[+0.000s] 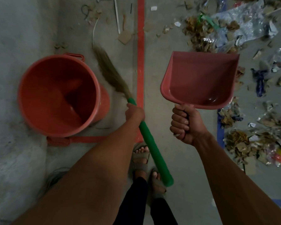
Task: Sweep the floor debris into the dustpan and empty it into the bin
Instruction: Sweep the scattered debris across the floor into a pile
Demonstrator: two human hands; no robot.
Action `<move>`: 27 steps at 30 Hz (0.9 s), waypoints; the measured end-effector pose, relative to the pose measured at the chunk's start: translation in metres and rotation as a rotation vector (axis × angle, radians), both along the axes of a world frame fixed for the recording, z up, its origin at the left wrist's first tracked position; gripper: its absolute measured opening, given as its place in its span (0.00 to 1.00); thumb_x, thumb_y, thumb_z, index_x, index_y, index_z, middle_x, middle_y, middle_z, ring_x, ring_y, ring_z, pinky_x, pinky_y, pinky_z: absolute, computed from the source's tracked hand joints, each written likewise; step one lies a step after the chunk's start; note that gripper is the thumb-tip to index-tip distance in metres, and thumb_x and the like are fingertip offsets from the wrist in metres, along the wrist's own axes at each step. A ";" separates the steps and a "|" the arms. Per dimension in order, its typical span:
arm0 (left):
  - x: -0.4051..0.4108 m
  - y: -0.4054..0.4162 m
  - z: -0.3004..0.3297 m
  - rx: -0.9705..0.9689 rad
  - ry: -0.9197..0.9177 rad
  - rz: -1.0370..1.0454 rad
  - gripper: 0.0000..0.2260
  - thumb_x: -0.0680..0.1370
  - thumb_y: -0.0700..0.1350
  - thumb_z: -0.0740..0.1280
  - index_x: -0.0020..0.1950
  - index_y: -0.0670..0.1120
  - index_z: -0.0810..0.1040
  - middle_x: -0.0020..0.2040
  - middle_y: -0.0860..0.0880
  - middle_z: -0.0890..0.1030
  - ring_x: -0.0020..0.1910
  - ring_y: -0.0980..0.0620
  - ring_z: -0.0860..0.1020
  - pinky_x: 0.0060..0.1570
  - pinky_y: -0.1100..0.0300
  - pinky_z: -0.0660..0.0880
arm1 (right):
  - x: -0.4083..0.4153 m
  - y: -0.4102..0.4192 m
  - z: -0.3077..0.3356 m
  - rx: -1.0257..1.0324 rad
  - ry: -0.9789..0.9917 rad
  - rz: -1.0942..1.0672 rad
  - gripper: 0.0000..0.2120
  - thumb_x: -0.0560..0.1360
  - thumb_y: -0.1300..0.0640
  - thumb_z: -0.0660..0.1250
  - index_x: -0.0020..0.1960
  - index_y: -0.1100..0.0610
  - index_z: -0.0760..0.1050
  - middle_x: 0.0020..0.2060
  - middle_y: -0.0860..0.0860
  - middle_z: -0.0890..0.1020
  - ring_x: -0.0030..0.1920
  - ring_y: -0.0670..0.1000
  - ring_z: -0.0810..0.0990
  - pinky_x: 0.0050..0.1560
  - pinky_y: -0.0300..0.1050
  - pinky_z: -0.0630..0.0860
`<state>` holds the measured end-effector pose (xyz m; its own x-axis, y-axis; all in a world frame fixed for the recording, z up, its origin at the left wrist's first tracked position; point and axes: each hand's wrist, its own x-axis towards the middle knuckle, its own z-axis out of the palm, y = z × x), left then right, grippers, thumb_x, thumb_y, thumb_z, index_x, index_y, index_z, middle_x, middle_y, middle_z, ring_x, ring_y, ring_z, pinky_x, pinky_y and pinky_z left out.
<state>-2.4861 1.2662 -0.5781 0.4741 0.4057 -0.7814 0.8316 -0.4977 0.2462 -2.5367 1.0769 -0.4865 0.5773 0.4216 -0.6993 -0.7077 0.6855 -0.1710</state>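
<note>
Setting appeared to be a workshop or warehouse floor: bare grey concrete floor (177,159), dusty, marked with a painted red floor line (140,65) and blue floor line (220,130); scattered cardboard scraps and crumpled silver plastic film (243,25) lay across it.

Open lane down the middle, bin to the left, litter to the right

Bare concrete floor (177,159) runs between the red bin (58,96) and the debris (243,143) strewn along the right side, with a red tape line (140,62) down it. The broom (113,78), gripped by the left hand (134,113), slants across the gap just beside the bin's rim. The dustpan (199,78), gripped by the right hand (185,124), hangs over the lane's right edge. More scraps (123,38) lie ahead.
</note>
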 end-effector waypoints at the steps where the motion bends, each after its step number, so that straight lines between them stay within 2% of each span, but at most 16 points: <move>1: 0.001 0.001 -0.002 -0.026 -0.004 -0.073 0.22 0.84 0.48 0.59 0.77 0.44 0.62 0.68 0.36 0.76 0.63 0.35 0.78 0.58 0.50 0.77 | -0.001 0.001 -0.001 0.001 0.004 0.003 0.20 0.80 0.56 0.58 0.31 0.51 0.59 0.19 0.46 0.57 0.18 0.45 0.50 0.20 0.36 0.51; 6: 0.004 0.017 -0.008 -0.184 -0.168 -0.327 0.20 0.84 0.53 0.57 0.76 0.56 0.63 0.57 0.39 0.81 0.48 0.39 0.82 0.52 0.46 0.82 | -0.009 0.002 -0.003 -0.007 0.022 0.007 0.20 0.80 0.56 0.58 0.31 0.51 0.59 0.19 0.46 0.57 0.19 0.45 0.49 0.20 0.36 0.53; 10: 0.001 0.024 0.004 -0.180 -0.334 -0.298 0.21 0.85 0.55 0.55 0.78 0.60 0.60 0.55 0.43 0.82 0.48 0.42 0.82 0.50 0.49 0.80 | -0.008 0.003 0.002 -0.023 0.033 0.013 0.20 0.80 0.56 0.58 0.31 0.51 0.59 0.19 0.46 0.57 0.19 0.45 0.49 0.19 0.36 0.53; 14: 0.006 0.015 0.011 -0.007 -0.453 -0.073 0.22 0.86 0.50 0.54 0.80 0.50 0.59 0.61 0.38 0.81 0.57 0.36 0.80 0.56 0.44 0.77 | 0.001 0.008 0.005 -0.030 0.018 0.028 0.20 0.80 0.56 0.58 0.31 0.51 0.58 0.19 0.46 0.57 0.19 0.45 0.50 0.20 0.36 0.52; 17: 0.026 0.007 0.015 0.027 -0.333 0.183 0.23 0.86 0.45 0.54 0.81 0.44 0.55 0.66 0.35 0.78 0.62 0.34 0.78 0.57 0.46 0.74 | 0.009 0.013 0.004 -0.017 0.000 0.045 0.20 0.80 0.56 0.58 0.31 0.51 0.58 0.19 0.46 0.57 0.18 0.45 0.51 0.20 0.36 0.51; 20: 0.051 0.011 0.009 -0.049 -0.164 0.331 0.23 0.83 0.42 0.59 0.78 0.42 0.58 0.69 0.35 0.75 0.63 0.35 0.78 0.59 0.47 0.78 | 0.018 0.016 0.000 0.009 -0.012 0.036 0.20 0.80 0.55 0.58 0.30 0.50 0.59 0.19 0.45 0.57 0.17 0.44 0.53 0.20 0.36 0.50; 23: 0.059 0.024 -0.008 -0.124 -0.082 0.163 0.26 0.75 0.47 0.61 0.74 0.45 0.64 0.67 0.37 0.76 0.60 0.35 0.80 0.57 0.42 0.81 | 0.027 0.014 -0.003 0.036 -0.037 0.000 0.20 0.81 0.55 0.58 0.30 0.50 0.59 0.19 0.45 0.58 0.17 0.44 0.53 0.20 0.36 0.51; 25: 0.059 0.031 -0.020 -0.132 -0.088 -0.075 0.22 0.77 0.51 0.59 0.70 0.47 0.67 0.63 0.37 0.78 0.55 0.35 0.82 0.53 0.41 0.82 | 0.030 0.008 -0.004 0.037 -0.047 -0.016 0.20 0.81 0.55 0.58 0.31 0.50 0.59 0.19 0.45 0.58 0.16 0.44 0.54 0.20 0.37 0.52; 27: 0.058 0.036 -0.009 -0.169 -0.126 -0.287 0.18 0.82 0.51 0.59 0.70 0.49 0.68 0.58 0.39 0.81 0.49 0.37 0.84 0.49 0.45 0.84 | 0.031 0.004 -0.004 0.036 -0.049 -0.030 0.20 0.81 0.55 0.57 0.31 0.50 0.59 0.19 0.45 0.58 0.17 0.44 0.54 0.20 0.37 0.52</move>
